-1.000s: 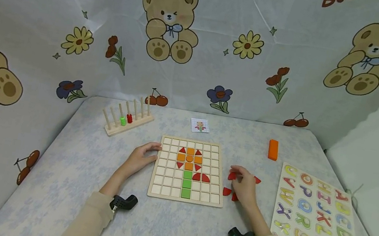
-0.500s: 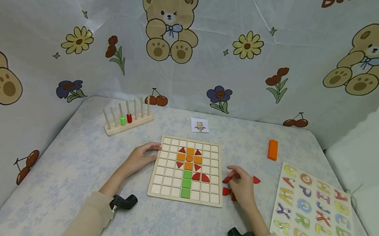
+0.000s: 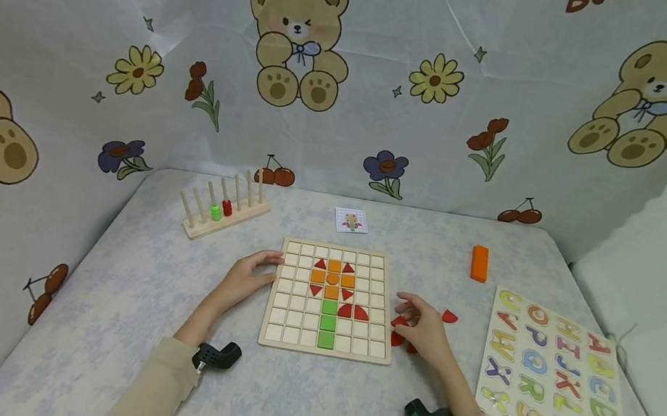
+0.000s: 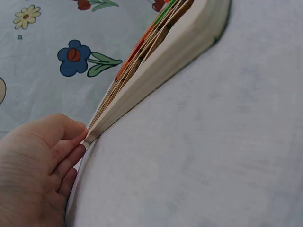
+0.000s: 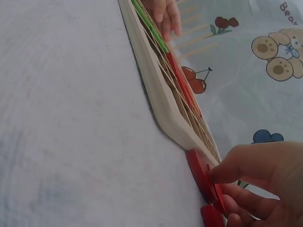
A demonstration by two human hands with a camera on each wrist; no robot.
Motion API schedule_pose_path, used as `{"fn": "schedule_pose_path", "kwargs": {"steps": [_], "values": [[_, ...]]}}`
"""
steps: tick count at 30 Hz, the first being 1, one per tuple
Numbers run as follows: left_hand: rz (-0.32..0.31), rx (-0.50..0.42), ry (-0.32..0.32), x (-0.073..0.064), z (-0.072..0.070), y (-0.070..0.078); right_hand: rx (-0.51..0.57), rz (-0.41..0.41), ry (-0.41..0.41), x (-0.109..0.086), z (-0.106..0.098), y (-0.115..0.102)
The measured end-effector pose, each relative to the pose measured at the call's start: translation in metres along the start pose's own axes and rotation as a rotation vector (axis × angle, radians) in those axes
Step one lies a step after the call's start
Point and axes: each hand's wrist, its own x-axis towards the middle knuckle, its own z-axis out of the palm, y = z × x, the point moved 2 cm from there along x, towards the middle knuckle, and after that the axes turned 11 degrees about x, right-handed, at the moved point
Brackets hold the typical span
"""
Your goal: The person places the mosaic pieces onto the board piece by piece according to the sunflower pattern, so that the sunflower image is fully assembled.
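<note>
A square wooden grid board (image 3: pixel 277 346) lies mid-table, bearing orange, red and green shapes, among them a red quarter-circle pair (image 3: pixel 361 313). My left hand (image 3: pixel 243 281) rests at the board's left edge, index finger and thumb spread apart along it; in the left wrist view its fingertips (image 4: pixel 80 130) meet the frame. Right of the board, my right hand (image 3: pixel 428 333) pinches a red quarter-circle piece (image 3: pixel 400 321) between thumb and fingers. Its thumb (image 5: pixel 222 172) lies against red wood in the right wrist view. More red pieces (image 3: pixel 396 339) lie under that hand, partly hidden.
A small pattern card (image 3: pixel 351 221) lies behind the board. A wooden peg stand (image 3: pixel 232 217) with green and red beads is at back left. To the right are an orange block (image 3: pixel 479 263), a loose red piece (image 3: pixel 450 316) and an alphabet board (image 3: pixel 562 401).
My right hand has shifted slightly left toward the board, bringing the red piece along, and its thumb has come nearer the lower red pieces. My left hand stays at the board's edge.
</note>
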Motion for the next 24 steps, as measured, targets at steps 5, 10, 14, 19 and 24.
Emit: {"fn": "schedule_pose_path", "kwargs": {"steps": [5, 10, 14, 19, 24], "values": [[0.024, 0.041, 0.022, -0.001, 0.001, -0.001, -0.011, 0.017, 0.026, 0.000, -0.003, 0.004], [-0.008, 0.017, 0.007, 0.000, 0.000, 0.000, -0.012, 0.033, 0.048, 0.000, -0.005, 0.006], [-0.013, 0.004, 0.000, 0.000, 0.000, 0.001, -0.014, 0.024, 0.040, 0.000, -0.006, 0.006], [-0.019, 0.003, -0.001, 0.001, 0.000, 0.000, -0.036, -0.002, 0.051, 0.001, -0.005, 0.004], [-0.024, 0.013, -0.004, 0.000, 0.000, 0.000, -0.005, -0.042, 0.053, 0.000, 0.004, -0.011]]}}
